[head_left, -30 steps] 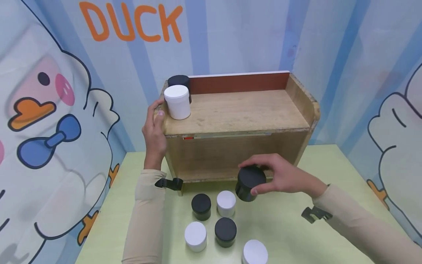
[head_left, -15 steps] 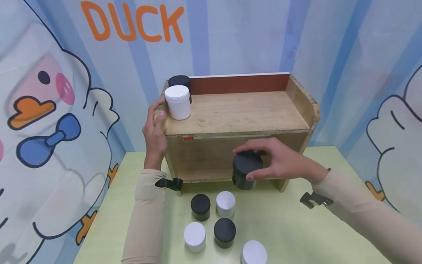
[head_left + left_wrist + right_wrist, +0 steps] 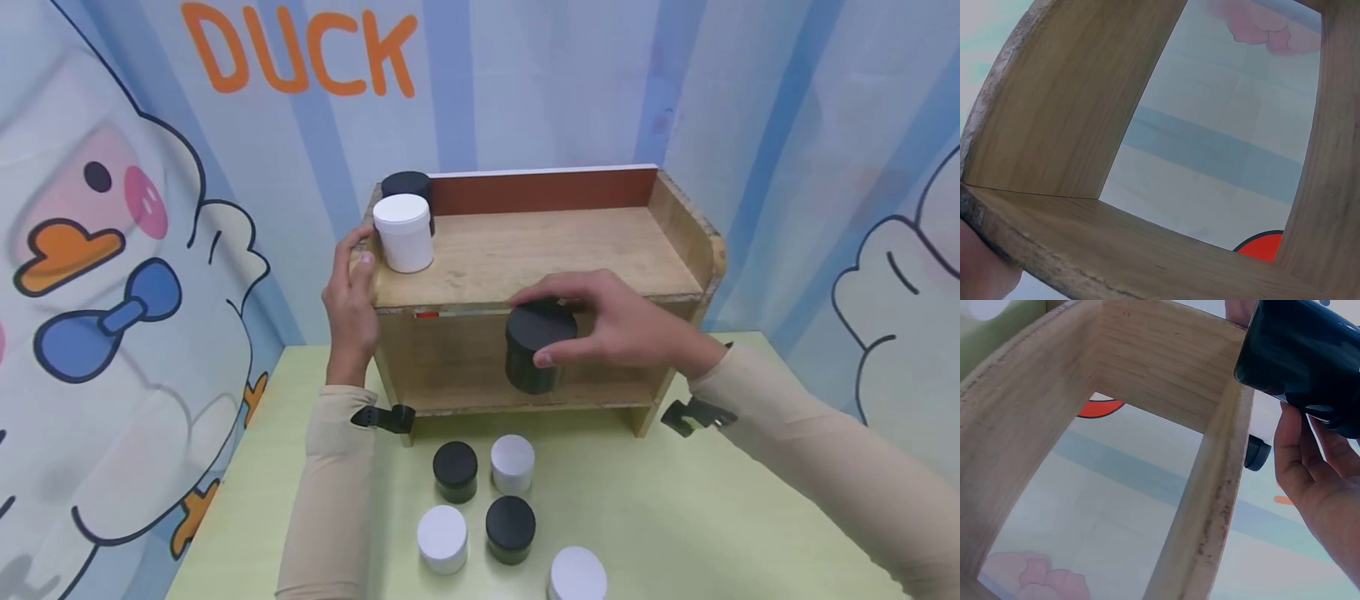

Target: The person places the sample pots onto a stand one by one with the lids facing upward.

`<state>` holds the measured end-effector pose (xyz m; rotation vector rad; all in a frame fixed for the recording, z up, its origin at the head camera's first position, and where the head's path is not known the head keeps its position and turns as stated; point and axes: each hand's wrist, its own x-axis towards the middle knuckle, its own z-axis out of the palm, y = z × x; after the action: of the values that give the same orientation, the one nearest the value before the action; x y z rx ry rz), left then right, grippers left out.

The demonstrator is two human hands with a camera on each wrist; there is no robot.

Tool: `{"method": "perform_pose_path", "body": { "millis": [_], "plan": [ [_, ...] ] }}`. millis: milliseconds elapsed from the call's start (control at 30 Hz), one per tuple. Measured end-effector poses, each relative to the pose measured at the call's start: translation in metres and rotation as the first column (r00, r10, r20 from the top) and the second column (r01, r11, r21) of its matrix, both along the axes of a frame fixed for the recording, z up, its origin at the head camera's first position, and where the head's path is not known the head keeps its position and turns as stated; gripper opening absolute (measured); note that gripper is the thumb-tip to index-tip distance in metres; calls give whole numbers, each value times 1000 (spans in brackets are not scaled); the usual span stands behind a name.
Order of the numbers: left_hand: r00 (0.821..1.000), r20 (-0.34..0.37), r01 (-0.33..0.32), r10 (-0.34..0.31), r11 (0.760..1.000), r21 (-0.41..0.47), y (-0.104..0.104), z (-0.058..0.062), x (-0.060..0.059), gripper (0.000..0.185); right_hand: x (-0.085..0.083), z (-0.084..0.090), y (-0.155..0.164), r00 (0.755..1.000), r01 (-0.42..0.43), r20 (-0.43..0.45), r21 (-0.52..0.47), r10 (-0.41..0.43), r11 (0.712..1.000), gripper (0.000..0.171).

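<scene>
Black jar (image 3: 534,350) lifted higher by right hand (image 3: 622,329); left hand (image 3: 352,304) unmoved on shelf (image 3: 555,250)

I see the shelf (image 3: 540,250) is raw wood with a rough, chipped front edge. The black jar (image 3: 531,354) at the frame centre looks like glossy plastic with a matt lid. The table (image 3: 675,517) is smooth and matt.

Two jars (image 3: 405,223) stand on the shelf's (image 3: 540,250) top left; five jars (image 3: 495,508) sit before it.
</scene>
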<state>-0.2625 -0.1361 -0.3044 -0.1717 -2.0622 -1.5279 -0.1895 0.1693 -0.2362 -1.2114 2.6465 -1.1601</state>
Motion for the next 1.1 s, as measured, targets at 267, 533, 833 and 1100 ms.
{"method": "perform_pose_path", "body": {
  "millis": [267,533,833,1100],
  "plan": [
    [1000,0,0,0,1000,8,-1,-1,0,44,-17,20,-15,998,66,-8,-16,-66,998,54],
    [1000,-4,1,-1,1000,13,-2,-3,-1,44,-37,37,-26,988,154,-11,-26,-154,988,50],
    [1000,-17,-1,1,1000,9,0,-2,-2,44,-56,46,-33,965,256,-65,51,-252,965,51],
    [1000,-10,-7,7,1000,3,-1,-1,-1,44,-76,55,-50,928,373,-53,87,-370,924,60]
  ]
}}
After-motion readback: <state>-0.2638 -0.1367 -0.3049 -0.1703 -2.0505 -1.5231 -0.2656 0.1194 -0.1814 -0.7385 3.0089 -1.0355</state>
